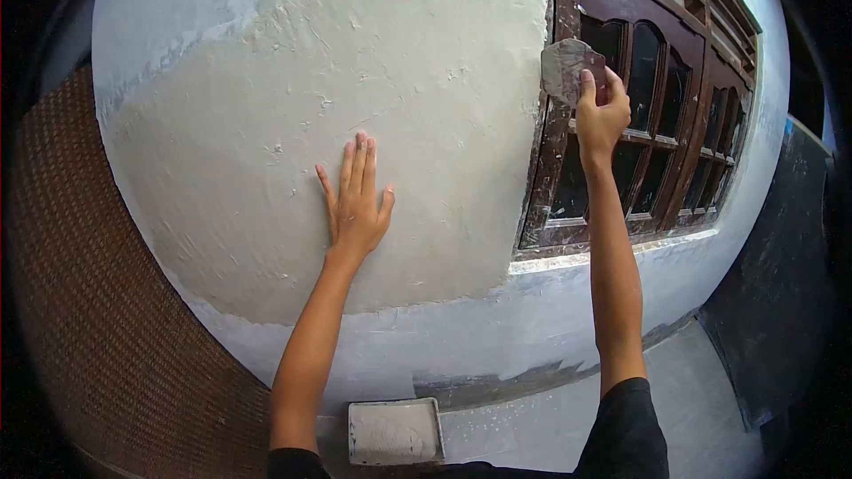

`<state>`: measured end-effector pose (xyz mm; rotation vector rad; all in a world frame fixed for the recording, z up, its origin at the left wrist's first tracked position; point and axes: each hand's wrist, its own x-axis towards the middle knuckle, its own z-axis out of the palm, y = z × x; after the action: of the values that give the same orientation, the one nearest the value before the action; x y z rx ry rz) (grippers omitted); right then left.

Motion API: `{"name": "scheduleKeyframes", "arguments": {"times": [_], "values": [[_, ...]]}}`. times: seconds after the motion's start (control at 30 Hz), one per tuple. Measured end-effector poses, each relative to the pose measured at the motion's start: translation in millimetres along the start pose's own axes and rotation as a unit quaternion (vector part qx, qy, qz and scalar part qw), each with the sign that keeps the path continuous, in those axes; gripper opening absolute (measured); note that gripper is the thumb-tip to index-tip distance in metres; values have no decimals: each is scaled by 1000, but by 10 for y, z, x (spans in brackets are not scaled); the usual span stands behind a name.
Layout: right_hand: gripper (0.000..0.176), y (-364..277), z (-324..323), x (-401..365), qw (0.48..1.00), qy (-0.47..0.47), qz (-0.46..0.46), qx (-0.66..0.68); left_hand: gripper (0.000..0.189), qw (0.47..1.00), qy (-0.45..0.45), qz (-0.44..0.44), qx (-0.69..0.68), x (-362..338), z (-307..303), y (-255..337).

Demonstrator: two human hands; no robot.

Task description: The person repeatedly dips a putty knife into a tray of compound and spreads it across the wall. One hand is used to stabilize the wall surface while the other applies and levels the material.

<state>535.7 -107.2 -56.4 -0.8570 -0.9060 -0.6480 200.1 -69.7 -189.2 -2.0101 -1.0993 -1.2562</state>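
My left hand (357,204) lies against the wall with its fingers stretched out, over a broad beige coat of plaster (426,186). Small ridges and crumbs stand out on that coat. Raised at the right, my right hand (603,115) grips a flat dark-red scraper (596,62) between thumb and fingers. Grey-beige plaster covers the left part of its blade. The blade overlaps the frame of the brown wooden window (661,115) in this view, close to the plaster's right edge.
Below the wall, a rectangular tray (353,435) of pale plaster stands on the grey floor (550,426), which has white spots. A woven brown panel (98,275) fills the left side. At the right leans a dark board (772,275). The window has a protruding sill (621,250).
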Motion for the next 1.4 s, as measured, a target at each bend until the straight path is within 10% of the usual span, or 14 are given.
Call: {"name": "scheduleKeyframes", "arguments": {"times": [0.23, 0.43, 0.63, 0.97, 1.17, 1.3, 1.4], "values": [[29, -182, 26, -335, 967, -220, -129, -23, 76, 1000, 4, -2, -6, 4, 24, 3], [32, -9, 65, -148, 992, -4, 63, 110, 76, 1000, -1, -2, -5, -4, 4, 4], [30, -460, 97, -974, 946, -270, -169, 64, 75, 1000, 0, -5, -16, 1, 0, 11], [29, 16, 160, -581, 990, -12, 72, 122, 77, 1000, -2, 2, 3, -11, 40, -25], [29, -288, 93, -1071, 948, -237, -212, -24, 77, 1000, 7, -5, 4, -11, 19, 11], [28, -37, 76, -678, 995, -20, 76, 54, 79, 1000, -2, -2, 3, -18, 6, -11], [29, 18, 54, -788, 988, -33, 79, 129, 79, 1000, 0, 2, 9, -10, 30, -14]]}}
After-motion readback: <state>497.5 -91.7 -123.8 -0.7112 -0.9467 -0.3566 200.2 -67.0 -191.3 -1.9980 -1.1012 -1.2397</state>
